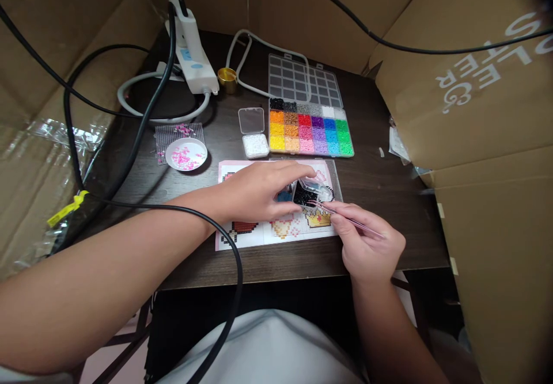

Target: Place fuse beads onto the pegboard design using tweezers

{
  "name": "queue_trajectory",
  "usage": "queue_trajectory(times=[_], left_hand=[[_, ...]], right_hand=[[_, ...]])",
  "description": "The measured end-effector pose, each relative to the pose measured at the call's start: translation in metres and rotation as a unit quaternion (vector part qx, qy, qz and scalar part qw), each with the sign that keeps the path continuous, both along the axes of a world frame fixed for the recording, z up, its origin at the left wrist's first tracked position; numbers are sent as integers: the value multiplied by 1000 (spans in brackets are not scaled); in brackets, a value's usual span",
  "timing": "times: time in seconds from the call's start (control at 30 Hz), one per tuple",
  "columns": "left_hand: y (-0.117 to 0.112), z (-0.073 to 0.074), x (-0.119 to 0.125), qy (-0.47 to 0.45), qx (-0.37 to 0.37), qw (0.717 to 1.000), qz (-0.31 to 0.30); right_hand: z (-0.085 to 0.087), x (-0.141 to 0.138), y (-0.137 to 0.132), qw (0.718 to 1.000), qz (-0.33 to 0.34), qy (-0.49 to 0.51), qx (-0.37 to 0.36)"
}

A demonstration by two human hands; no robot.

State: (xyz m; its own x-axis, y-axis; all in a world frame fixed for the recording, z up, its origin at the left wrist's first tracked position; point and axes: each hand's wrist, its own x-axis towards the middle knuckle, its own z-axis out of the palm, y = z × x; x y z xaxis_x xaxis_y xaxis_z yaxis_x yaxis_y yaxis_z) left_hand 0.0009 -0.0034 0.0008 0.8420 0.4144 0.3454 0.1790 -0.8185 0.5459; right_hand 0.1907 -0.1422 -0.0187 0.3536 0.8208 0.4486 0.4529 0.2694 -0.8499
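Observation:
A small clear box of black beads (305, 195), its lid raised, is over the printed pattern sheet (242, 244). My left hand (265, 191) has its thumb and index finger around the box's left side and back. My right hand (370, 240) pinches a pair of pink tweezers (360, 225), whose tips reach to the front edge of the black beads. Whether the tips hold a bead is too small to tell. Coloured pixel pictures show on the sheet. A clear pegboard (337, 179) lies partly behind my hands, and a row of black beads on it is partly hidden by the box lid.
Behind my hands is an open bead organizer (311, 133) with many colours. Left of it sit a small box of white beads (256, 145), a white dish (186, 164) of pink and white beads, and a gold cup (227, 79). A power strip (190, 50) and a black cable (228, 240) cross the left side.

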Motion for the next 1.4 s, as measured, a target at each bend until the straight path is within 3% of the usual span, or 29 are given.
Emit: queue_trajectory(times=[0.77,1.03,1.4], left_hand=[[0,-2,0,-12,5,1000,-4],[0,-1,-1,-12,6,1000,-20],[0,-2,-1,-23,11,999,-24]], right_hand=[[3,-1,-1,999,7,40,9],[3,1,1,996,-10,76,-42],[3,1,2,995,10,91,-36]])
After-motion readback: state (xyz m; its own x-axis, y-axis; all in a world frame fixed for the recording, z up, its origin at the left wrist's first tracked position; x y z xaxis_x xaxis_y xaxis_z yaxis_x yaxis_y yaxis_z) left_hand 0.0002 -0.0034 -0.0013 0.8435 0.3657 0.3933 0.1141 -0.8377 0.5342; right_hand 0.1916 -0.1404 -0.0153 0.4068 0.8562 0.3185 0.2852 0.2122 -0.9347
